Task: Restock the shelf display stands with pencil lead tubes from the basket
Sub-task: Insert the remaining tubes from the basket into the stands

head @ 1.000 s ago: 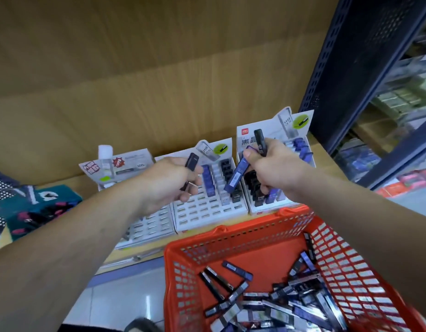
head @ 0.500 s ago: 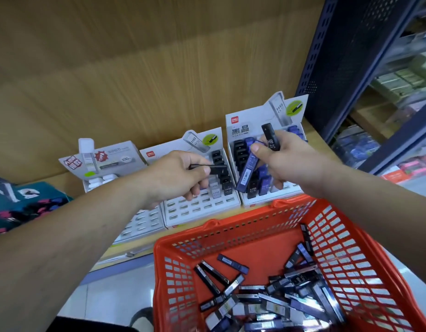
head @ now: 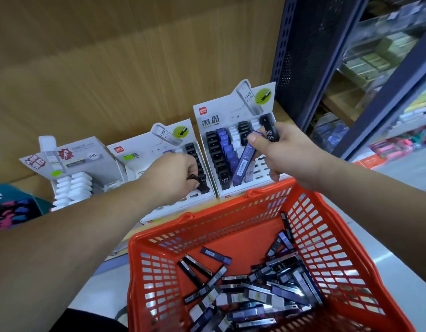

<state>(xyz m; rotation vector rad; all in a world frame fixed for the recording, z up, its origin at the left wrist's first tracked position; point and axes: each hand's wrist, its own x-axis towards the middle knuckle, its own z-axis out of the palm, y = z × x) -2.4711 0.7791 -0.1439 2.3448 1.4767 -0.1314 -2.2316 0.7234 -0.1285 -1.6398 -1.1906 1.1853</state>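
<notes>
A black lead tube, pinched by the left hand, meets the middle stand's right column near its front edge (slotting in, I judge). The right hand grips a spare black tube and a blue tube over the right stand; more lie in the basket.

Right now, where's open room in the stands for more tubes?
Right stand: empty slots right of the purple column, below the right hand. Middle stand: bare front row beside the left hand. Crowded: right stand's black column.
</notes>
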